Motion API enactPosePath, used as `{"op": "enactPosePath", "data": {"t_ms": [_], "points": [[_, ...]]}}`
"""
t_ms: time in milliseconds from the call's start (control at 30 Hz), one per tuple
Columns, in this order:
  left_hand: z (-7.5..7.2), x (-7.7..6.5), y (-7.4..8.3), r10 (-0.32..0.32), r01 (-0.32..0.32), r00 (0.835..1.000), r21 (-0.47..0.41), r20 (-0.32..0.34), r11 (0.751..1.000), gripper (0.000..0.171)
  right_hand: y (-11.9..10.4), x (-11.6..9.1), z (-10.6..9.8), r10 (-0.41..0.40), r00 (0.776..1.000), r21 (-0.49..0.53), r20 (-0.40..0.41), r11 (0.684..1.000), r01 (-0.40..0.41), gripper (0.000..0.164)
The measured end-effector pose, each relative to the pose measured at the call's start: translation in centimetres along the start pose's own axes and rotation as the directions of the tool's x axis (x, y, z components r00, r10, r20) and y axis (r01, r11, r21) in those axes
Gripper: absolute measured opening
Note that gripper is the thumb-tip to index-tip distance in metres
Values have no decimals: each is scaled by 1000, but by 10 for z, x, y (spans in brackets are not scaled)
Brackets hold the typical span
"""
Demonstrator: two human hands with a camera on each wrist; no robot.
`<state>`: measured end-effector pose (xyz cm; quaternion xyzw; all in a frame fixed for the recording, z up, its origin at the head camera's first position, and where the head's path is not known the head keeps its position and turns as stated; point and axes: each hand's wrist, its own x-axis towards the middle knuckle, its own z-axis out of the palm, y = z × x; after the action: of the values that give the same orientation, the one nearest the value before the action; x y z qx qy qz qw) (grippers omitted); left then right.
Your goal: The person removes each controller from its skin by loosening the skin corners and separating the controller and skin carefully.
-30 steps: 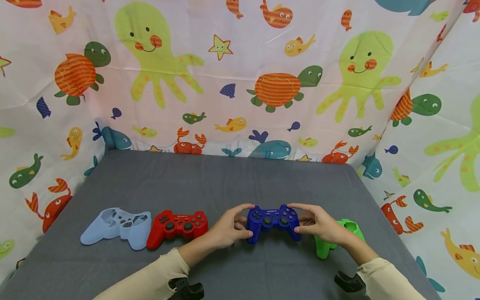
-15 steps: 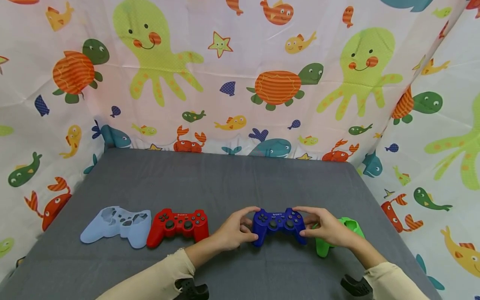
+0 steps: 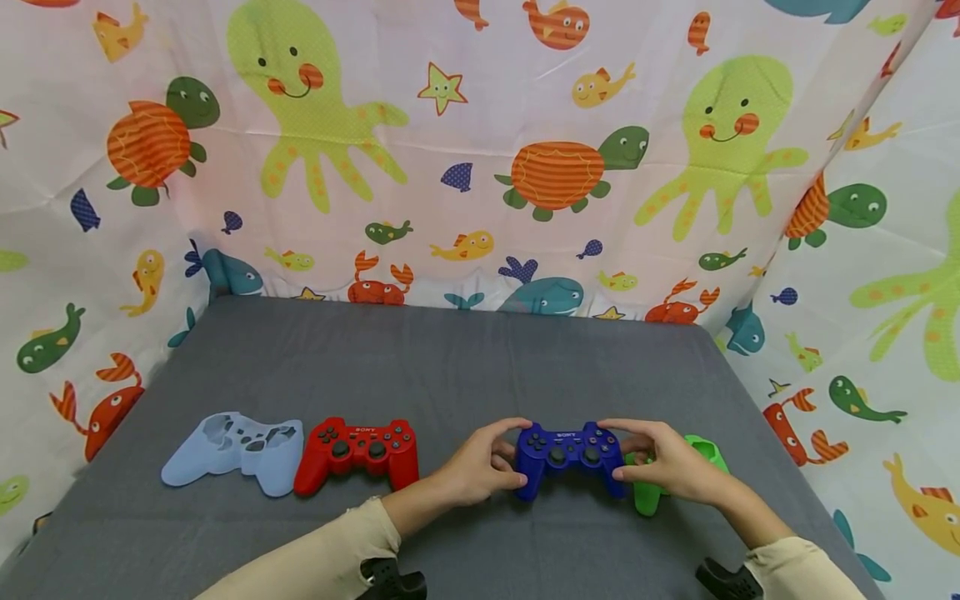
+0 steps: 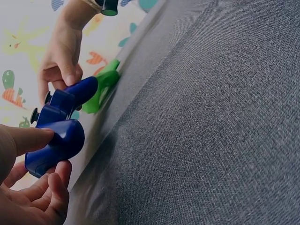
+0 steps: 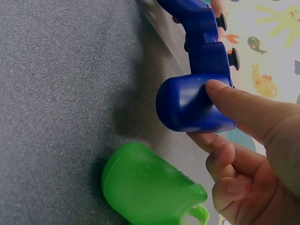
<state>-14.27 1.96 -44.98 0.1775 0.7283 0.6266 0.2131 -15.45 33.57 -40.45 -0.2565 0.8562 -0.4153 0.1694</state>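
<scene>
Between both hands a blue game controller (image 3: pixel 570 454) is held just above the grey cloth, its buttons and sticks facing up. My left hand (image 3: pixel 480 467) pinches its left grip, thumb on the near side and forefinger at the far edge. The right hand (image 3: pixel 667 462) pinches the other end the same way, as the thumb on the blue grip (image 5: pixel 192 103) shows in the right wrist view. A green silicone controller cover (image 3: pixel 647 496) lies under and behind the right hand, partly hidden by it.
On the left a red game controller (image 3: pixel 360 454) lies with a pale blue controller cover (image 3: pixel 236 450) touching or close beside it. Grey cloth (image 3: pixel 465 358) covers the table. A sea-animal printed curtain (image 3: pixel 420 167) stands behind and along both sides.
Both hands have shifted right and slightly nearer with the blue game controller, toward the green cover. The red controller and both covers have stayed in place.
</scene>
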Motion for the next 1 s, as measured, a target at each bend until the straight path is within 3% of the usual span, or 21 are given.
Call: {"op": "enactPosePath", "data": {"t_ms": [500, 1000], "points": [[8, 4, -3, -38, 38, 999, 16, 19, 999, 69, 5, -8, 2, 89, 996, 14, 17, 996, -89, 66], [13, 5, -9, -85, 84, 996, 61, 16, 995, 67, 6, -5, 4, 166, 985, -70, 50, 984, -162, 65]]}}
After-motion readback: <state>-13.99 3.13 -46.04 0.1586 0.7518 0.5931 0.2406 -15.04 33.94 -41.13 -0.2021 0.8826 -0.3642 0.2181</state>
